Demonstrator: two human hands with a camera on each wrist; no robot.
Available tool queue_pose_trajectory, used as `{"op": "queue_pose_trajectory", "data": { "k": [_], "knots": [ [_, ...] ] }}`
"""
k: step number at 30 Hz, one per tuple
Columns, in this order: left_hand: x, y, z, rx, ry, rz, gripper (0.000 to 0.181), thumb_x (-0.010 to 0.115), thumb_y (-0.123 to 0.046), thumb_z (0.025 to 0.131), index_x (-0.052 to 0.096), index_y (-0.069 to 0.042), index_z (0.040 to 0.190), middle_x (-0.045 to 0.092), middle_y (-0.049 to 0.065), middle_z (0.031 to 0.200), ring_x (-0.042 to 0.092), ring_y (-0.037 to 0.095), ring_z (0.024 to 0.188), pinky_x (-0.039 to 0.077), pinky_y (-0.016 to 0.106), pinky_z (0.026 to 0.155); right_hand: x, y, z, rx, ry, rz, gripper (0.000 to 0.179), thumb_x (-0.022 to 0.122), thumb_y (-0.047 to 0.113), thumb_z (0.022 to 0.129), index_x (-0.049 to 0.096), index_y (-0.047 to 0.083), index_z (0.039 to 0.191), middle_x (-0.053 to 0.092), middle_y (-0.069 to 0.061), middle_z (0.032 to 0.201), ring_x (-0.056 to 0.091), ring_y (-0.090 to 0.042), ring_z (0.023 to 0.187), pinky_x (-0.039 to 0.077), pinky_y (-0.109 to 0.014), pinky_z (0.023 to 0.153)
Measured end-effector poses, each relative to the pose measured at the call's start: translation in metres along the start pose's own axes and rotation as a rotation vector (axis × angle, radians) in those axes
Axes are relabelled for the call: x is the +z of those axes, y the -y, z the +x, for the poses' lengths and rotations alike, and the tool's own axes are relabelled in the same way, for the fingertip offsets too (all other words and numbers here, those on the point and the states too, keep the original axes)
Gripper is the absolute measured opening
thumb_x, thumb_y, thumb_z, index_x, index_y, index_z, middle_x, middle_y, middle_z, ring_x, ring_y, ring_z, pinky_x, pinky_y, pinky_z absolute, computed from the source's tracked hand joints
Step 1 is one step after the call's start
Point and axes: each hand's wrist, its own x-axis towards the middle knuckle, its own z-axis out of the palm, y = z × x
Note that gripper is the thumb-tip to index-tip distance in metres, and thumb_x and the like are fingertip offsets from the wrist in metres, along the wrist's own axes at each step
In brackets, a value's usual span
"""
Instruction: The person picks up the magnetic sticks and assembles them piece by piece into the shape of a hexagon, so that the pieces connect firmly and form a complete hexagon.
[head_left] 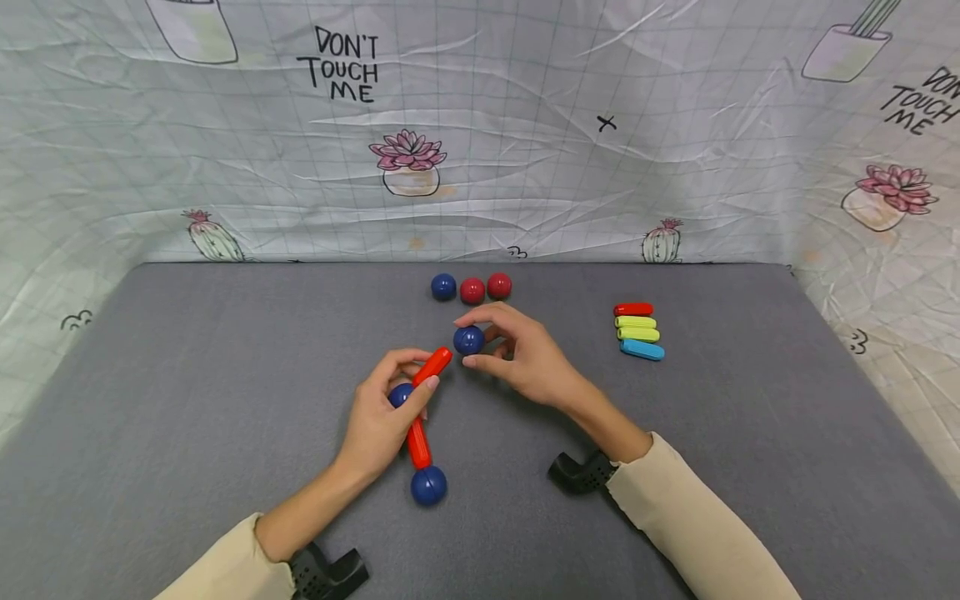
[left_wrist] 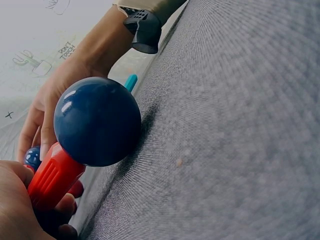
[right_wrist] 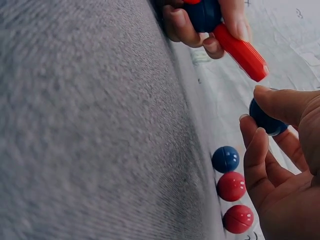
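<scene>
Assembly step, apparently: left hand (head_left: 377,423) grips red-and-blue chain (head_left: 419,444), right hand (head_left: 531,357) pinches blue ball (head_left: 468,340) just beside chain's bare red tip (head_left: 443,357), not touching; next move probably calls for lining up ball and tip, then pressing

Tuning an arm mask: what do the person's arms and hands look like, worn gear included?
Plain beige left sleeve and right sleeve, both ending short of the hand. Left hand and right hand are ungloved, no jewellery showing. At each wrist, a black camera housing with small holes.
</scene>
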Motion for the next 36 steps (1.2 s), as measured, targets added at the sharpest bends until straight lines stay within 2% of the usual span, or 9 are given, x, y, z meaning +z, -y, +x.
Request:
{"op": "queue_pose_trajectory", "data": {
  "k": [7,22,25,32,36],
  "knots": [
    [-0.0006,0.0006,-0.0002,0.010,0.005,0.005,0.025,0.062,0.005,0.090,0.055,0.007,0.114,0.059,0.015,0.088,0.053,0.028,0.056,0.047,0.027,0.050,0.0025,0.0020,0.0013,-0.026,0.005,-0.012,0.041,0.074,0.009,0.084,0.061,0.010,0.123,0.057,0.004,0.118,0.059,-0.015,0.091,0.052,-0.031,0.067],
    [-0.0007,0.0005,-0.0007,0.001,0.006,0.022,0.023,0.062,0.005,0.090,0.057,0.006,0.112,0.059,0.015,0.086,0.053,0.028,0.056,0.046,0.026,0.050,0.0033,0.0035,0.0010,-0.022,0.027,-0.004,0.042,0.074,0.013,0.085,0.061,0.012,0.125,0.056,0.005,0.122,0.058,-0.013,0.092,0.051,-0.031,0.067],
    [-0.0005,0.0002,-0.0005,-0.004,0.002,0.020,0.023,0.062,0.004,0.090,0.057,0.006,0.112,0.059,0.016,0.086,0.053,0.030,0.057,0.046,0.026,0.050,0.0029,0.0041,0.0008,0.002,0.029,0.012,0.039,0.071,0.016,0.088,0.060,0.012,0.126,0.056,0.005,0.121,0.058,-0.013,0.093,0.051,-0.033,0.069],
    [0.0000,0.0004,0.0001,0.007,-0.015,0.004,0.023,0.062,0.007,0.089,0.057,0.008,0.112,0.057,0.017,0.085,0.052,0.030,0.055,0.045,0.026,0.049,0.0023,0.0047,-0.0009,0.130,0.015,0.104,0.034,0.062,0.020,0.095,0.057,0.012,0.128,0.059,0.005,0.119,0.060,-0.014,0.091,0.051,-0.035,0.067],
    [-0.0011,0.0074,0.0005,0.005,-0.004,-0.009,0.024,0.060,0.006,0.091,0.055,0.007,0.114,0.059,0.022,0.085,0.052,0.029,0.056,0.046,0.026,0.050,0.0020,0.0032,-0.0009,0.138,0.005,0.140,0.034,0.063,0.016,0.094,0.057,0.007,0.127,0.060,0.002,0.118,0.062,-0.015,0.093,0.052,-0.037,0.069]
  ]
}}
